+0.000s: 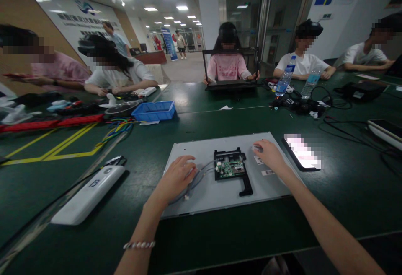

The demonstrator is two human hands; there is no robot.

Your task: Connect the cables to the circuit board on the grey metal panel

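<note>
A flat grey metal panel (201, 201) lies on the table in front of me. On its middle sits a black plastic bracket (246, 187) with a green circuit board (230, 168) in it. Grey cables (197, 178) run from the board towards my left hand (179, 176). That hand is open, its fingers spread over the panel's left part beside the cables; contact is unclear. My right hand (270, 155) is over the panel's right part, fingers curled together near white labels (267, 172). A small pale patch shows at its fingertips; what it is cannot be made out.
A white power bank (91, 195) with a black cable lies at left, a lit phone (301, 153) at right. Beyond are a blue tray (153, 110), water bottles (285, 76) and tangled cables. Several people sit around the table; one opposite holds a black frame (232, 85).
</note>
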